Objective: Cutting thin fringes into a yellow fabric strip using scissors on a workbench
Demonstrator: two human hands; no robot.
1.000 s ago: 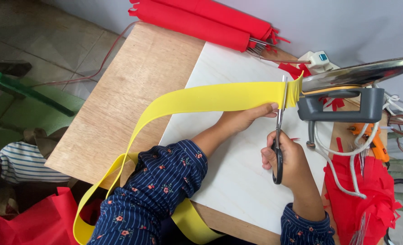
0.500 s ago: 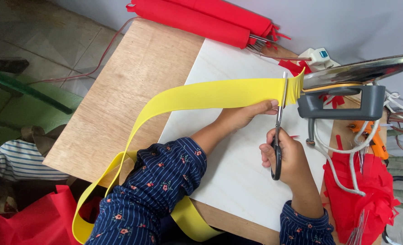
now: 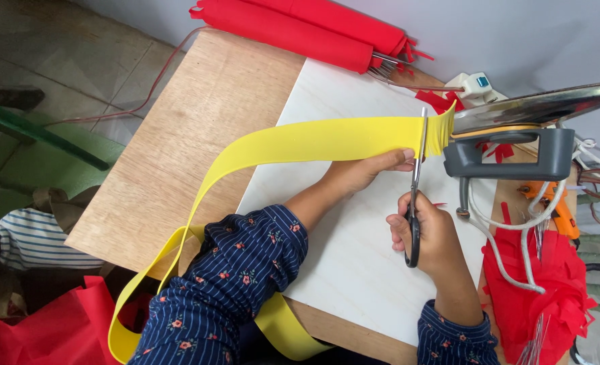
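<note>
A long yellow strip [image 3: 300, 143] of fabric-like sheet runs from my lap up across the white board [image 3: 354, 243] to a fringed end near the iron. My left hand [image 3: 371, 169] pinches the strip's lower edge just left of the scissors. My right hand [image 3: 429, 230] grips black-handled scissors [image 3: 416, 182], blades pointing up and closed across the strip beside several cut fringes [image 3: 440, 132].
The white board lies on a wooden table [image 3: 198, 142]. Red rolls [image 3: 313, 27] lie at the far edge. A grey iron [image 3: 516, 142] with white cord sits at right, above an orange glue gun [image 3: 557, 206] and red scraps [image 3: 550, 297]. Red fabric [image 3: 36, 331] is lower left.
The scissors have closed across the strip's width, and both hands have shifted slightly while the strip stays stretched toward the iron.
</note>
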